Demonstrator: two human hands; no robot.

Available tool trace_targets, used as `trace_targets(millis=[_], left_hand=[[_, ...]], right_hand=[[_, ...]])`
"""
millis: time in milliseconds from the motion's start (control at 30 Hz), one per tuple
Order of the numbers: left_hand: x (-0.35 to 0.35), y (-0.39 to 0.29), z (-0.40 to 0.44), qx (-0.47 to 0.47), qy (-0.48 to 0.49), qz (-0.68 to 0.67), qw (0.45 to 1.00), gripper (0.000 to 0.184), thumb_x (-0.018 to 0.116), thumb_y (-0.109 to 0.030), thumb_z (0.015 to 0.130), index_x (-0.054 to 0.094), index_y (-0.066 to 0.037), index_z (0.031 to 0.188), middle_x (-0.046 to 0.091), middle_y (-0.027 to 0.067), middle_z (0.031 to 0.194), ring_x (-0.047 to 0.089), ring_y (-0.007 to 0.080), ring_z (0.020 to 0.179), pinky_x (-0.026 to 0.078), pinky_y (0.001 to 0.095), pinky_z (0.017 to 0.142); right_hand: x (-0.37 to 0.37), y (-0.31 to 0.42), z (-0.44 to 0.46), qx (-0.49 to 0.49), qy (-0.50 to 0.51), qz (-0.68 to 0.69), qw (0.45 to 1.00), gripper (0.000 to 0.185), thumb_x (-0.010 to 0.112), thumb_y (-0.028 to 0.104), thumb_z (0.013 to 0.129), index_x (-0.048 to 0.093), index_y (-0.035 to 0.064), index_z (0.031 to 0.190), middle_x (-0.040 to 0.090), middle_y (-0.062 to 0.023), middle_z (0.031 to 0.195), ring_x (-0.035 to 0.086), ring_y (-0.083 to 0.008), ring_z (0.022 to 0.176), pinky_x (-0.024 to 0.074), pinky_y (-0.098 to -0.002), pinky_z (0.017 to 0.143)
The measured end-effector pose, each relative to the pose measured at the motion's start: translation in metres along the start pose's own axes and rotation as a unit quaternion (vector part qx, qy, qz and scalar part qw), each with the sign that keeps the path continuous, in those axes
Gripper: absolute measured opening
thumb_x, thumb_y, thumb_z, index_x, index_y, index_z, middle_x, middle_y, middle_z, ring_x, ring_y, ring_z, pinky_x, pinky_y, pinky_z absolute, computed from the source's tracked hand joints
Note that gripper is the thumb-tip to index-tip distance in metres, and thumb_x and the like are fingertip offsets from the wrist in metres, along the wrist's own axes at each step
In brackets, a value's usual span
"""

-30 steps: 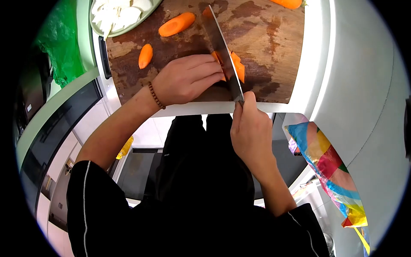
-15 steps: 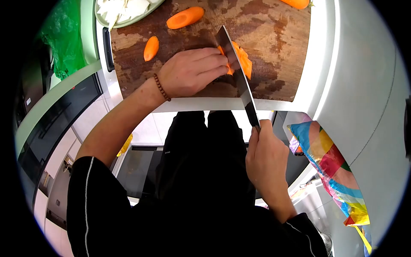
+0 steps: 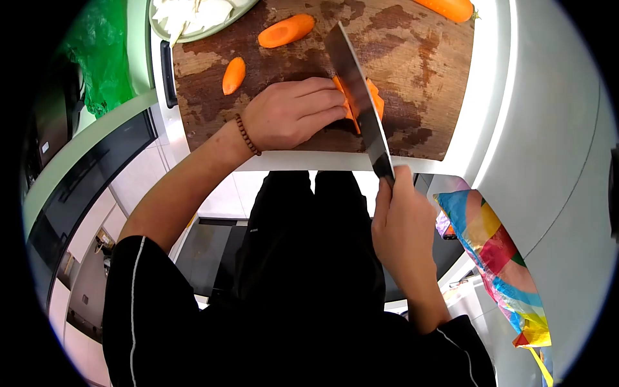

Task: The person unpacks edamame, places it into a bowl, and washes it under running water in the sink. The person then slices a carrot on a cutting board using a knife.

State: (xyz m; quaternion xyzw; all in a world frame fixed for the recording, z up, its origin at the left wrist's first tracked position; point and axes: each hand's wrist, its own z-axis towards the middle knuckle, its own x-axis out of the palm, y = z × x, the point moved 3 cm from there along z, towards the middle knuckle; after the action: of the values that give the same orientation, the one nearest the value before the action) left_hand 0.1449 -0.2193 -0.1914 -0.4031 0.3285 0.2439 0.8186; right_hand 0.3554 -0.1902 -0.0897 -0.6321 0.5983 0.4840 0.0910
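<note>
My left hand has its fingers together, fingertips pressed on carrot slices on the wooden cutting board. Closed round the handle of a knife is my right hand, below the board's front edge. The broad blade slants up and left over the board, close beside my left fingertips. More cut carrot shows on the right of the blade, partly hidden by it. Two carrot pieces, a larger one and a smaller one, lie on the left part of the board.
A plate with white sliced food is at the board's upper left. Another carrot lies at the upper right. A green plastic bag is on the far left. A colourful bag hangs at the right.
Compared with one second ago, my right hand and the knife handle are lower and farther right. Since half a second ago the blade has risen slightly in view. My left hand stays at the carrot.
</note>
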Motion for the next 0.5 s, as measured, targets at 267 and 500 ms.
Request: trace_targets(millis=[267, 500], left_hand=[[-0.001, -0.001, 0.003, -0.002, -0.009, 0.019, 1.000, 0.024, 0.070, -0.007, 0.079, 0.071, 0.000, 0.101, 0.068, 0.0087, 0.110, 0.068, 0.0267, 0.104, 0.061, 0.0330, 0.075], [-0.001, -0.002, 0.003, -0.016, -0.007, -0.007, 1.000, 0.028, 0.070, -0.006, 0.076, 0.072, 0.001, 0.103, 0.070, 0.0123, 0.109, 0.069, 0.0314, 0.101, 0.061, 0.0363, 0.075]], right_hand=[[-0.006, 0.003, -0.023, 0.031, 0.025, 0.009, 0.999, 0.009, 0.057, 0.007, 0.099, 0.051, 0.0006, 0.100, 0.061, -0.0219, 0.067, 0.062, -0.0448, 0.062, 0.0434, -0.0518, 0.053], [0.031, 0.000, 0.027, -0.029, -0.031, 0.012, 0.999, 0.009, 0.058, 0.006, 0.096, 0.049, 0.0036, 0.099, 0.062, -0.0188, 0.070, 0.064, -0.0415, 0.065, 0.0479, -0.0496, 0.054]])
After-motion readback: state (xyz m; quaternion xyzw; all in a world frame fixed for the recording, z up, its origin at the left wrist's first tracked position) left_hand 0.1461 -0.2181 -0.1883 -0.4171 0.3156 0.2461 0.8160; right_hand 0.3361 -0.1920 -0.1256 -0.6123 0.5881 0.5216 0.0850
